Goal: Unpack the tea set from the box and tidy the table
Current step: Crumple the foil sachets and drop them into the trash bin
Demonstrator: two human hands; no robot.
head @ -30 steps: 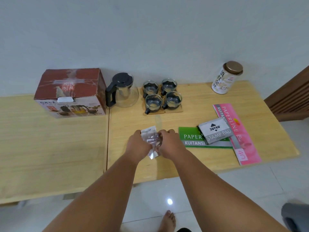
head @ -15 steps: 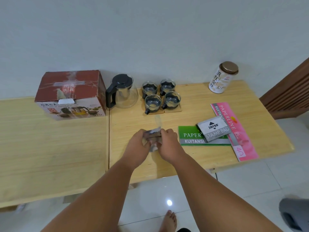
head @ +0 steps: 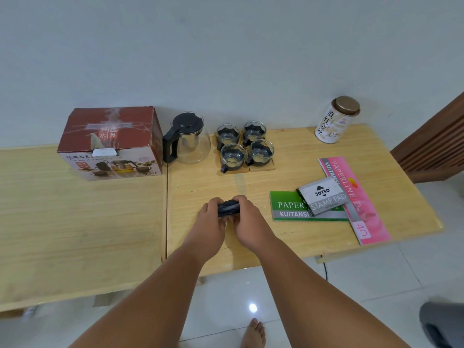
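My left hand (head: 210, 215) and my right hand (head: 247, 215) press together on a crumpled plastic wrapper (head: 228, 208), now a small dark wad between the fingers, over the middle of the wooden table (head: 288, 237). Behind them stand a glass teapot (head: 188, 140) with a black lid and handle, and several glass cups (head: 244, 146) on wooden coasters. The red tea set box (head: 110, 144) sits closed at the back left.
A white tea canister (head: 335, 120) stands at the back right. A green receipt book (head: 288, 208), a grey stamp pad box (head: 324, 195) and a pink receipt book (head: 356, 197) lie to the right of my hands. A second wooden table (head: 75, 222) adjoins on the left.
Both hands have squeezed the loose clear wrapper into a tight, dark wad. The hands stayed in about the same place on the table.
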